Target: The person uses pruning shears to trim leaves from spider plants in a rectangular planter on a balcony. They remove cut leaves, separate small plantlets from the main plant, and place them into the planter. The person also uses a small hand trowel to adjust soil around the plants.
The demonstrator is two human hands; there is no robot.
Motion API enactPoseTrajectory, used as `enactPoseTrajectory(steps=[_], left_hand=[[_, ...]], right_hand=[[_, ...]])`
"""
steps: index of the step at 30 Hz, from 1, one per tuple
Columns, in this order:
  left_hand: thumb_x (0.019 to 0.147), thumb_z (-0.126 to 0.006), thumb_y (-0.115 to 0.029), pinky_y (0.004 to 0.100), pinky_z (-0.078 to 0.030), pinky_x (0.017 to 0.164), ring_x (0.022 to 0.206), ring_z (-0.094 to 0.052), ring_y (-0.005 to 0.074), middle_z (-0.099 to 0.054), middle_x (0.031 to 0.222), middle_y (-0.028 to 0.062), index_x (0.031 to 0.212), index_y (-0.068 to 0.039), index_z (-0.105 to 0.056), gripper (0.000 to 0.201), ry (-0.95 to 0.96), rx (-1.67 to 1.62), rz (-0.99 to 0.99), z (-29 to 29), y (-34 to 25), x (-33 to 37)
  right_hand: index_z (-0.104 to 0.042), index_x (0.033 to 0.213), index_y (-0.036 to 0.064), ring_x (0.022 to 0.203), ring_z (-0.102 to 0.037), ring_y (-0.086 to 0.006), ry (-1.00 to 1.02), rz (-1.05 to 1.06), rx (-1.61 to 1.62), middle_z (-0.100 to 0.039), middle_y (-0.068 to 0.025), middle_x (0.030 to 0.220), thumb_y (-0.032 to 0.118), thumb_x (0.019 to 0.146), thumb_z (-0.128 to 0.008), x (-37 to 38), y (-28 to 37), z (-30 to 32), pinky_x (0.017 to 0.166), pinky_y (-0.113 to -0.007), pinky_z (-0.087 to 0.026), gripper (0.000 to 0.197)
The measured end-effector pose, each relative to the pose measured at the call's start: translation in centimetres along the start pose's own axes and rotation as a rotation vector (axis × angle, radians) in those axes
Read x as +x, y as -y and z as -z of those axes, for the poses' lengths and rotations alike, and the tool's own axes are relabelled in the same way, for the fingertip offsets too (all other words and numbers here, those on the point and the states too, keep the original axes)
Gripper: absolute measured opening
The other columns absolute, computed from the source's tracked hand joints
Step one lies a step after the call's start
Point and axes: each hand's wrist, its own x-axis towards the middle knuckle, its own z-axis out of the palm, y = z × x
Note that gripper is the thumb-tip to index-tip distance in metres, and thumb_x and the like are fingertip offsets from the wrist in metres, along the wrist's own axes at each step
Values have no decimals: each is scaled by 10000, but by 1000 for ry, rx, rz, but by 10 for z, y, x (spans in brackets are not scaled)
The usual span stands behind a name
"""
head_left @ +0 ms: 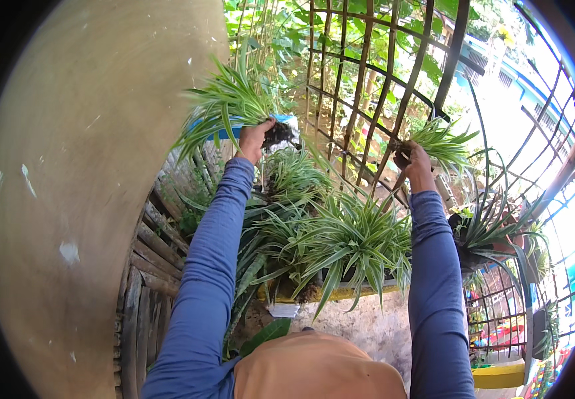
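Left grip (255, 141) clamps an uprooted clump (234, 103), upper left, right grip (418, 166) an uprooted tuft (442, 141), upper right, neither yet set down.

You get bright daylight from the far right, where glare bleaches the view beyond the lattice (450, 56). The wall (68, 193) at your left sits in softer shade. Black rims the bent fisheye edges; the far-left plant (231, 103) blurs slightly at its leaf tips.

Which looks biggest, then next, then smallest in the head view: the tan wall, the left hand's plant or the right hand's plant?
1. Tan wall
2. Left plant, in the left hand
3. Right plant, in the right hand
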Motion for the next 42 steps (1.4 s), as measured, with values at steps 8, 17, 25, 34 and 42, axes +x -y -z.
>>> enactPoseTrajectory(steps=[8,17,25,34,42], left_hand=[[766,-735,-220,344,-446,829,894,-601,216,-664,1032,120,1135,28,-585,469,89,665,-134,7,79,19],[853,-490,-107,456,-492,791,999,-602,339,-634,1041,177,1149,-74,-555,305,260,1637,83,16,140,-22],[837,-531,-102,515,-424,889,1071,-550,351,-583,1112,146,1112,-81,-551,277,305,1719,24,12,112,-37],[779,-728,-201,312,-490,833,940,-635,166,-665,1073,89,1146,-73,-645,397,632,747,-13,-40,7,-51],[729,-762,-86,273,-493,748,832,-620,113,-684,909,53,984,-12,-667,282,855,443,12,-103,-34,-110]], right_hand=[[-636,855,4,587,-654,-221,272,-13,-412,-664,-113,721,71,770,-647,-32,-34,-32,503,-339,-536,108],[-621,987,-33,767,-676,-256,565,-237,-419,-673,-157,887,45,815,-601,-60,-29,-24,687,-395,-584,190],[-585,1078,-31,944,-633,-295,790,-411,-200,-640,-172,1037,60,861,-542,-61,-33,-16,856,-445,-527,239],[-598,1070,-22,850,-678,-239,710,52,-530,-672,-116,978,-3,786,-642,-105,-29,-31,620,-344,-578,288],[-595,1079,-65,833,-662,-211,637,269,-599,-672,-125,962,-34,744,-673,-134,-12,-30,746,-307,-545,345]])
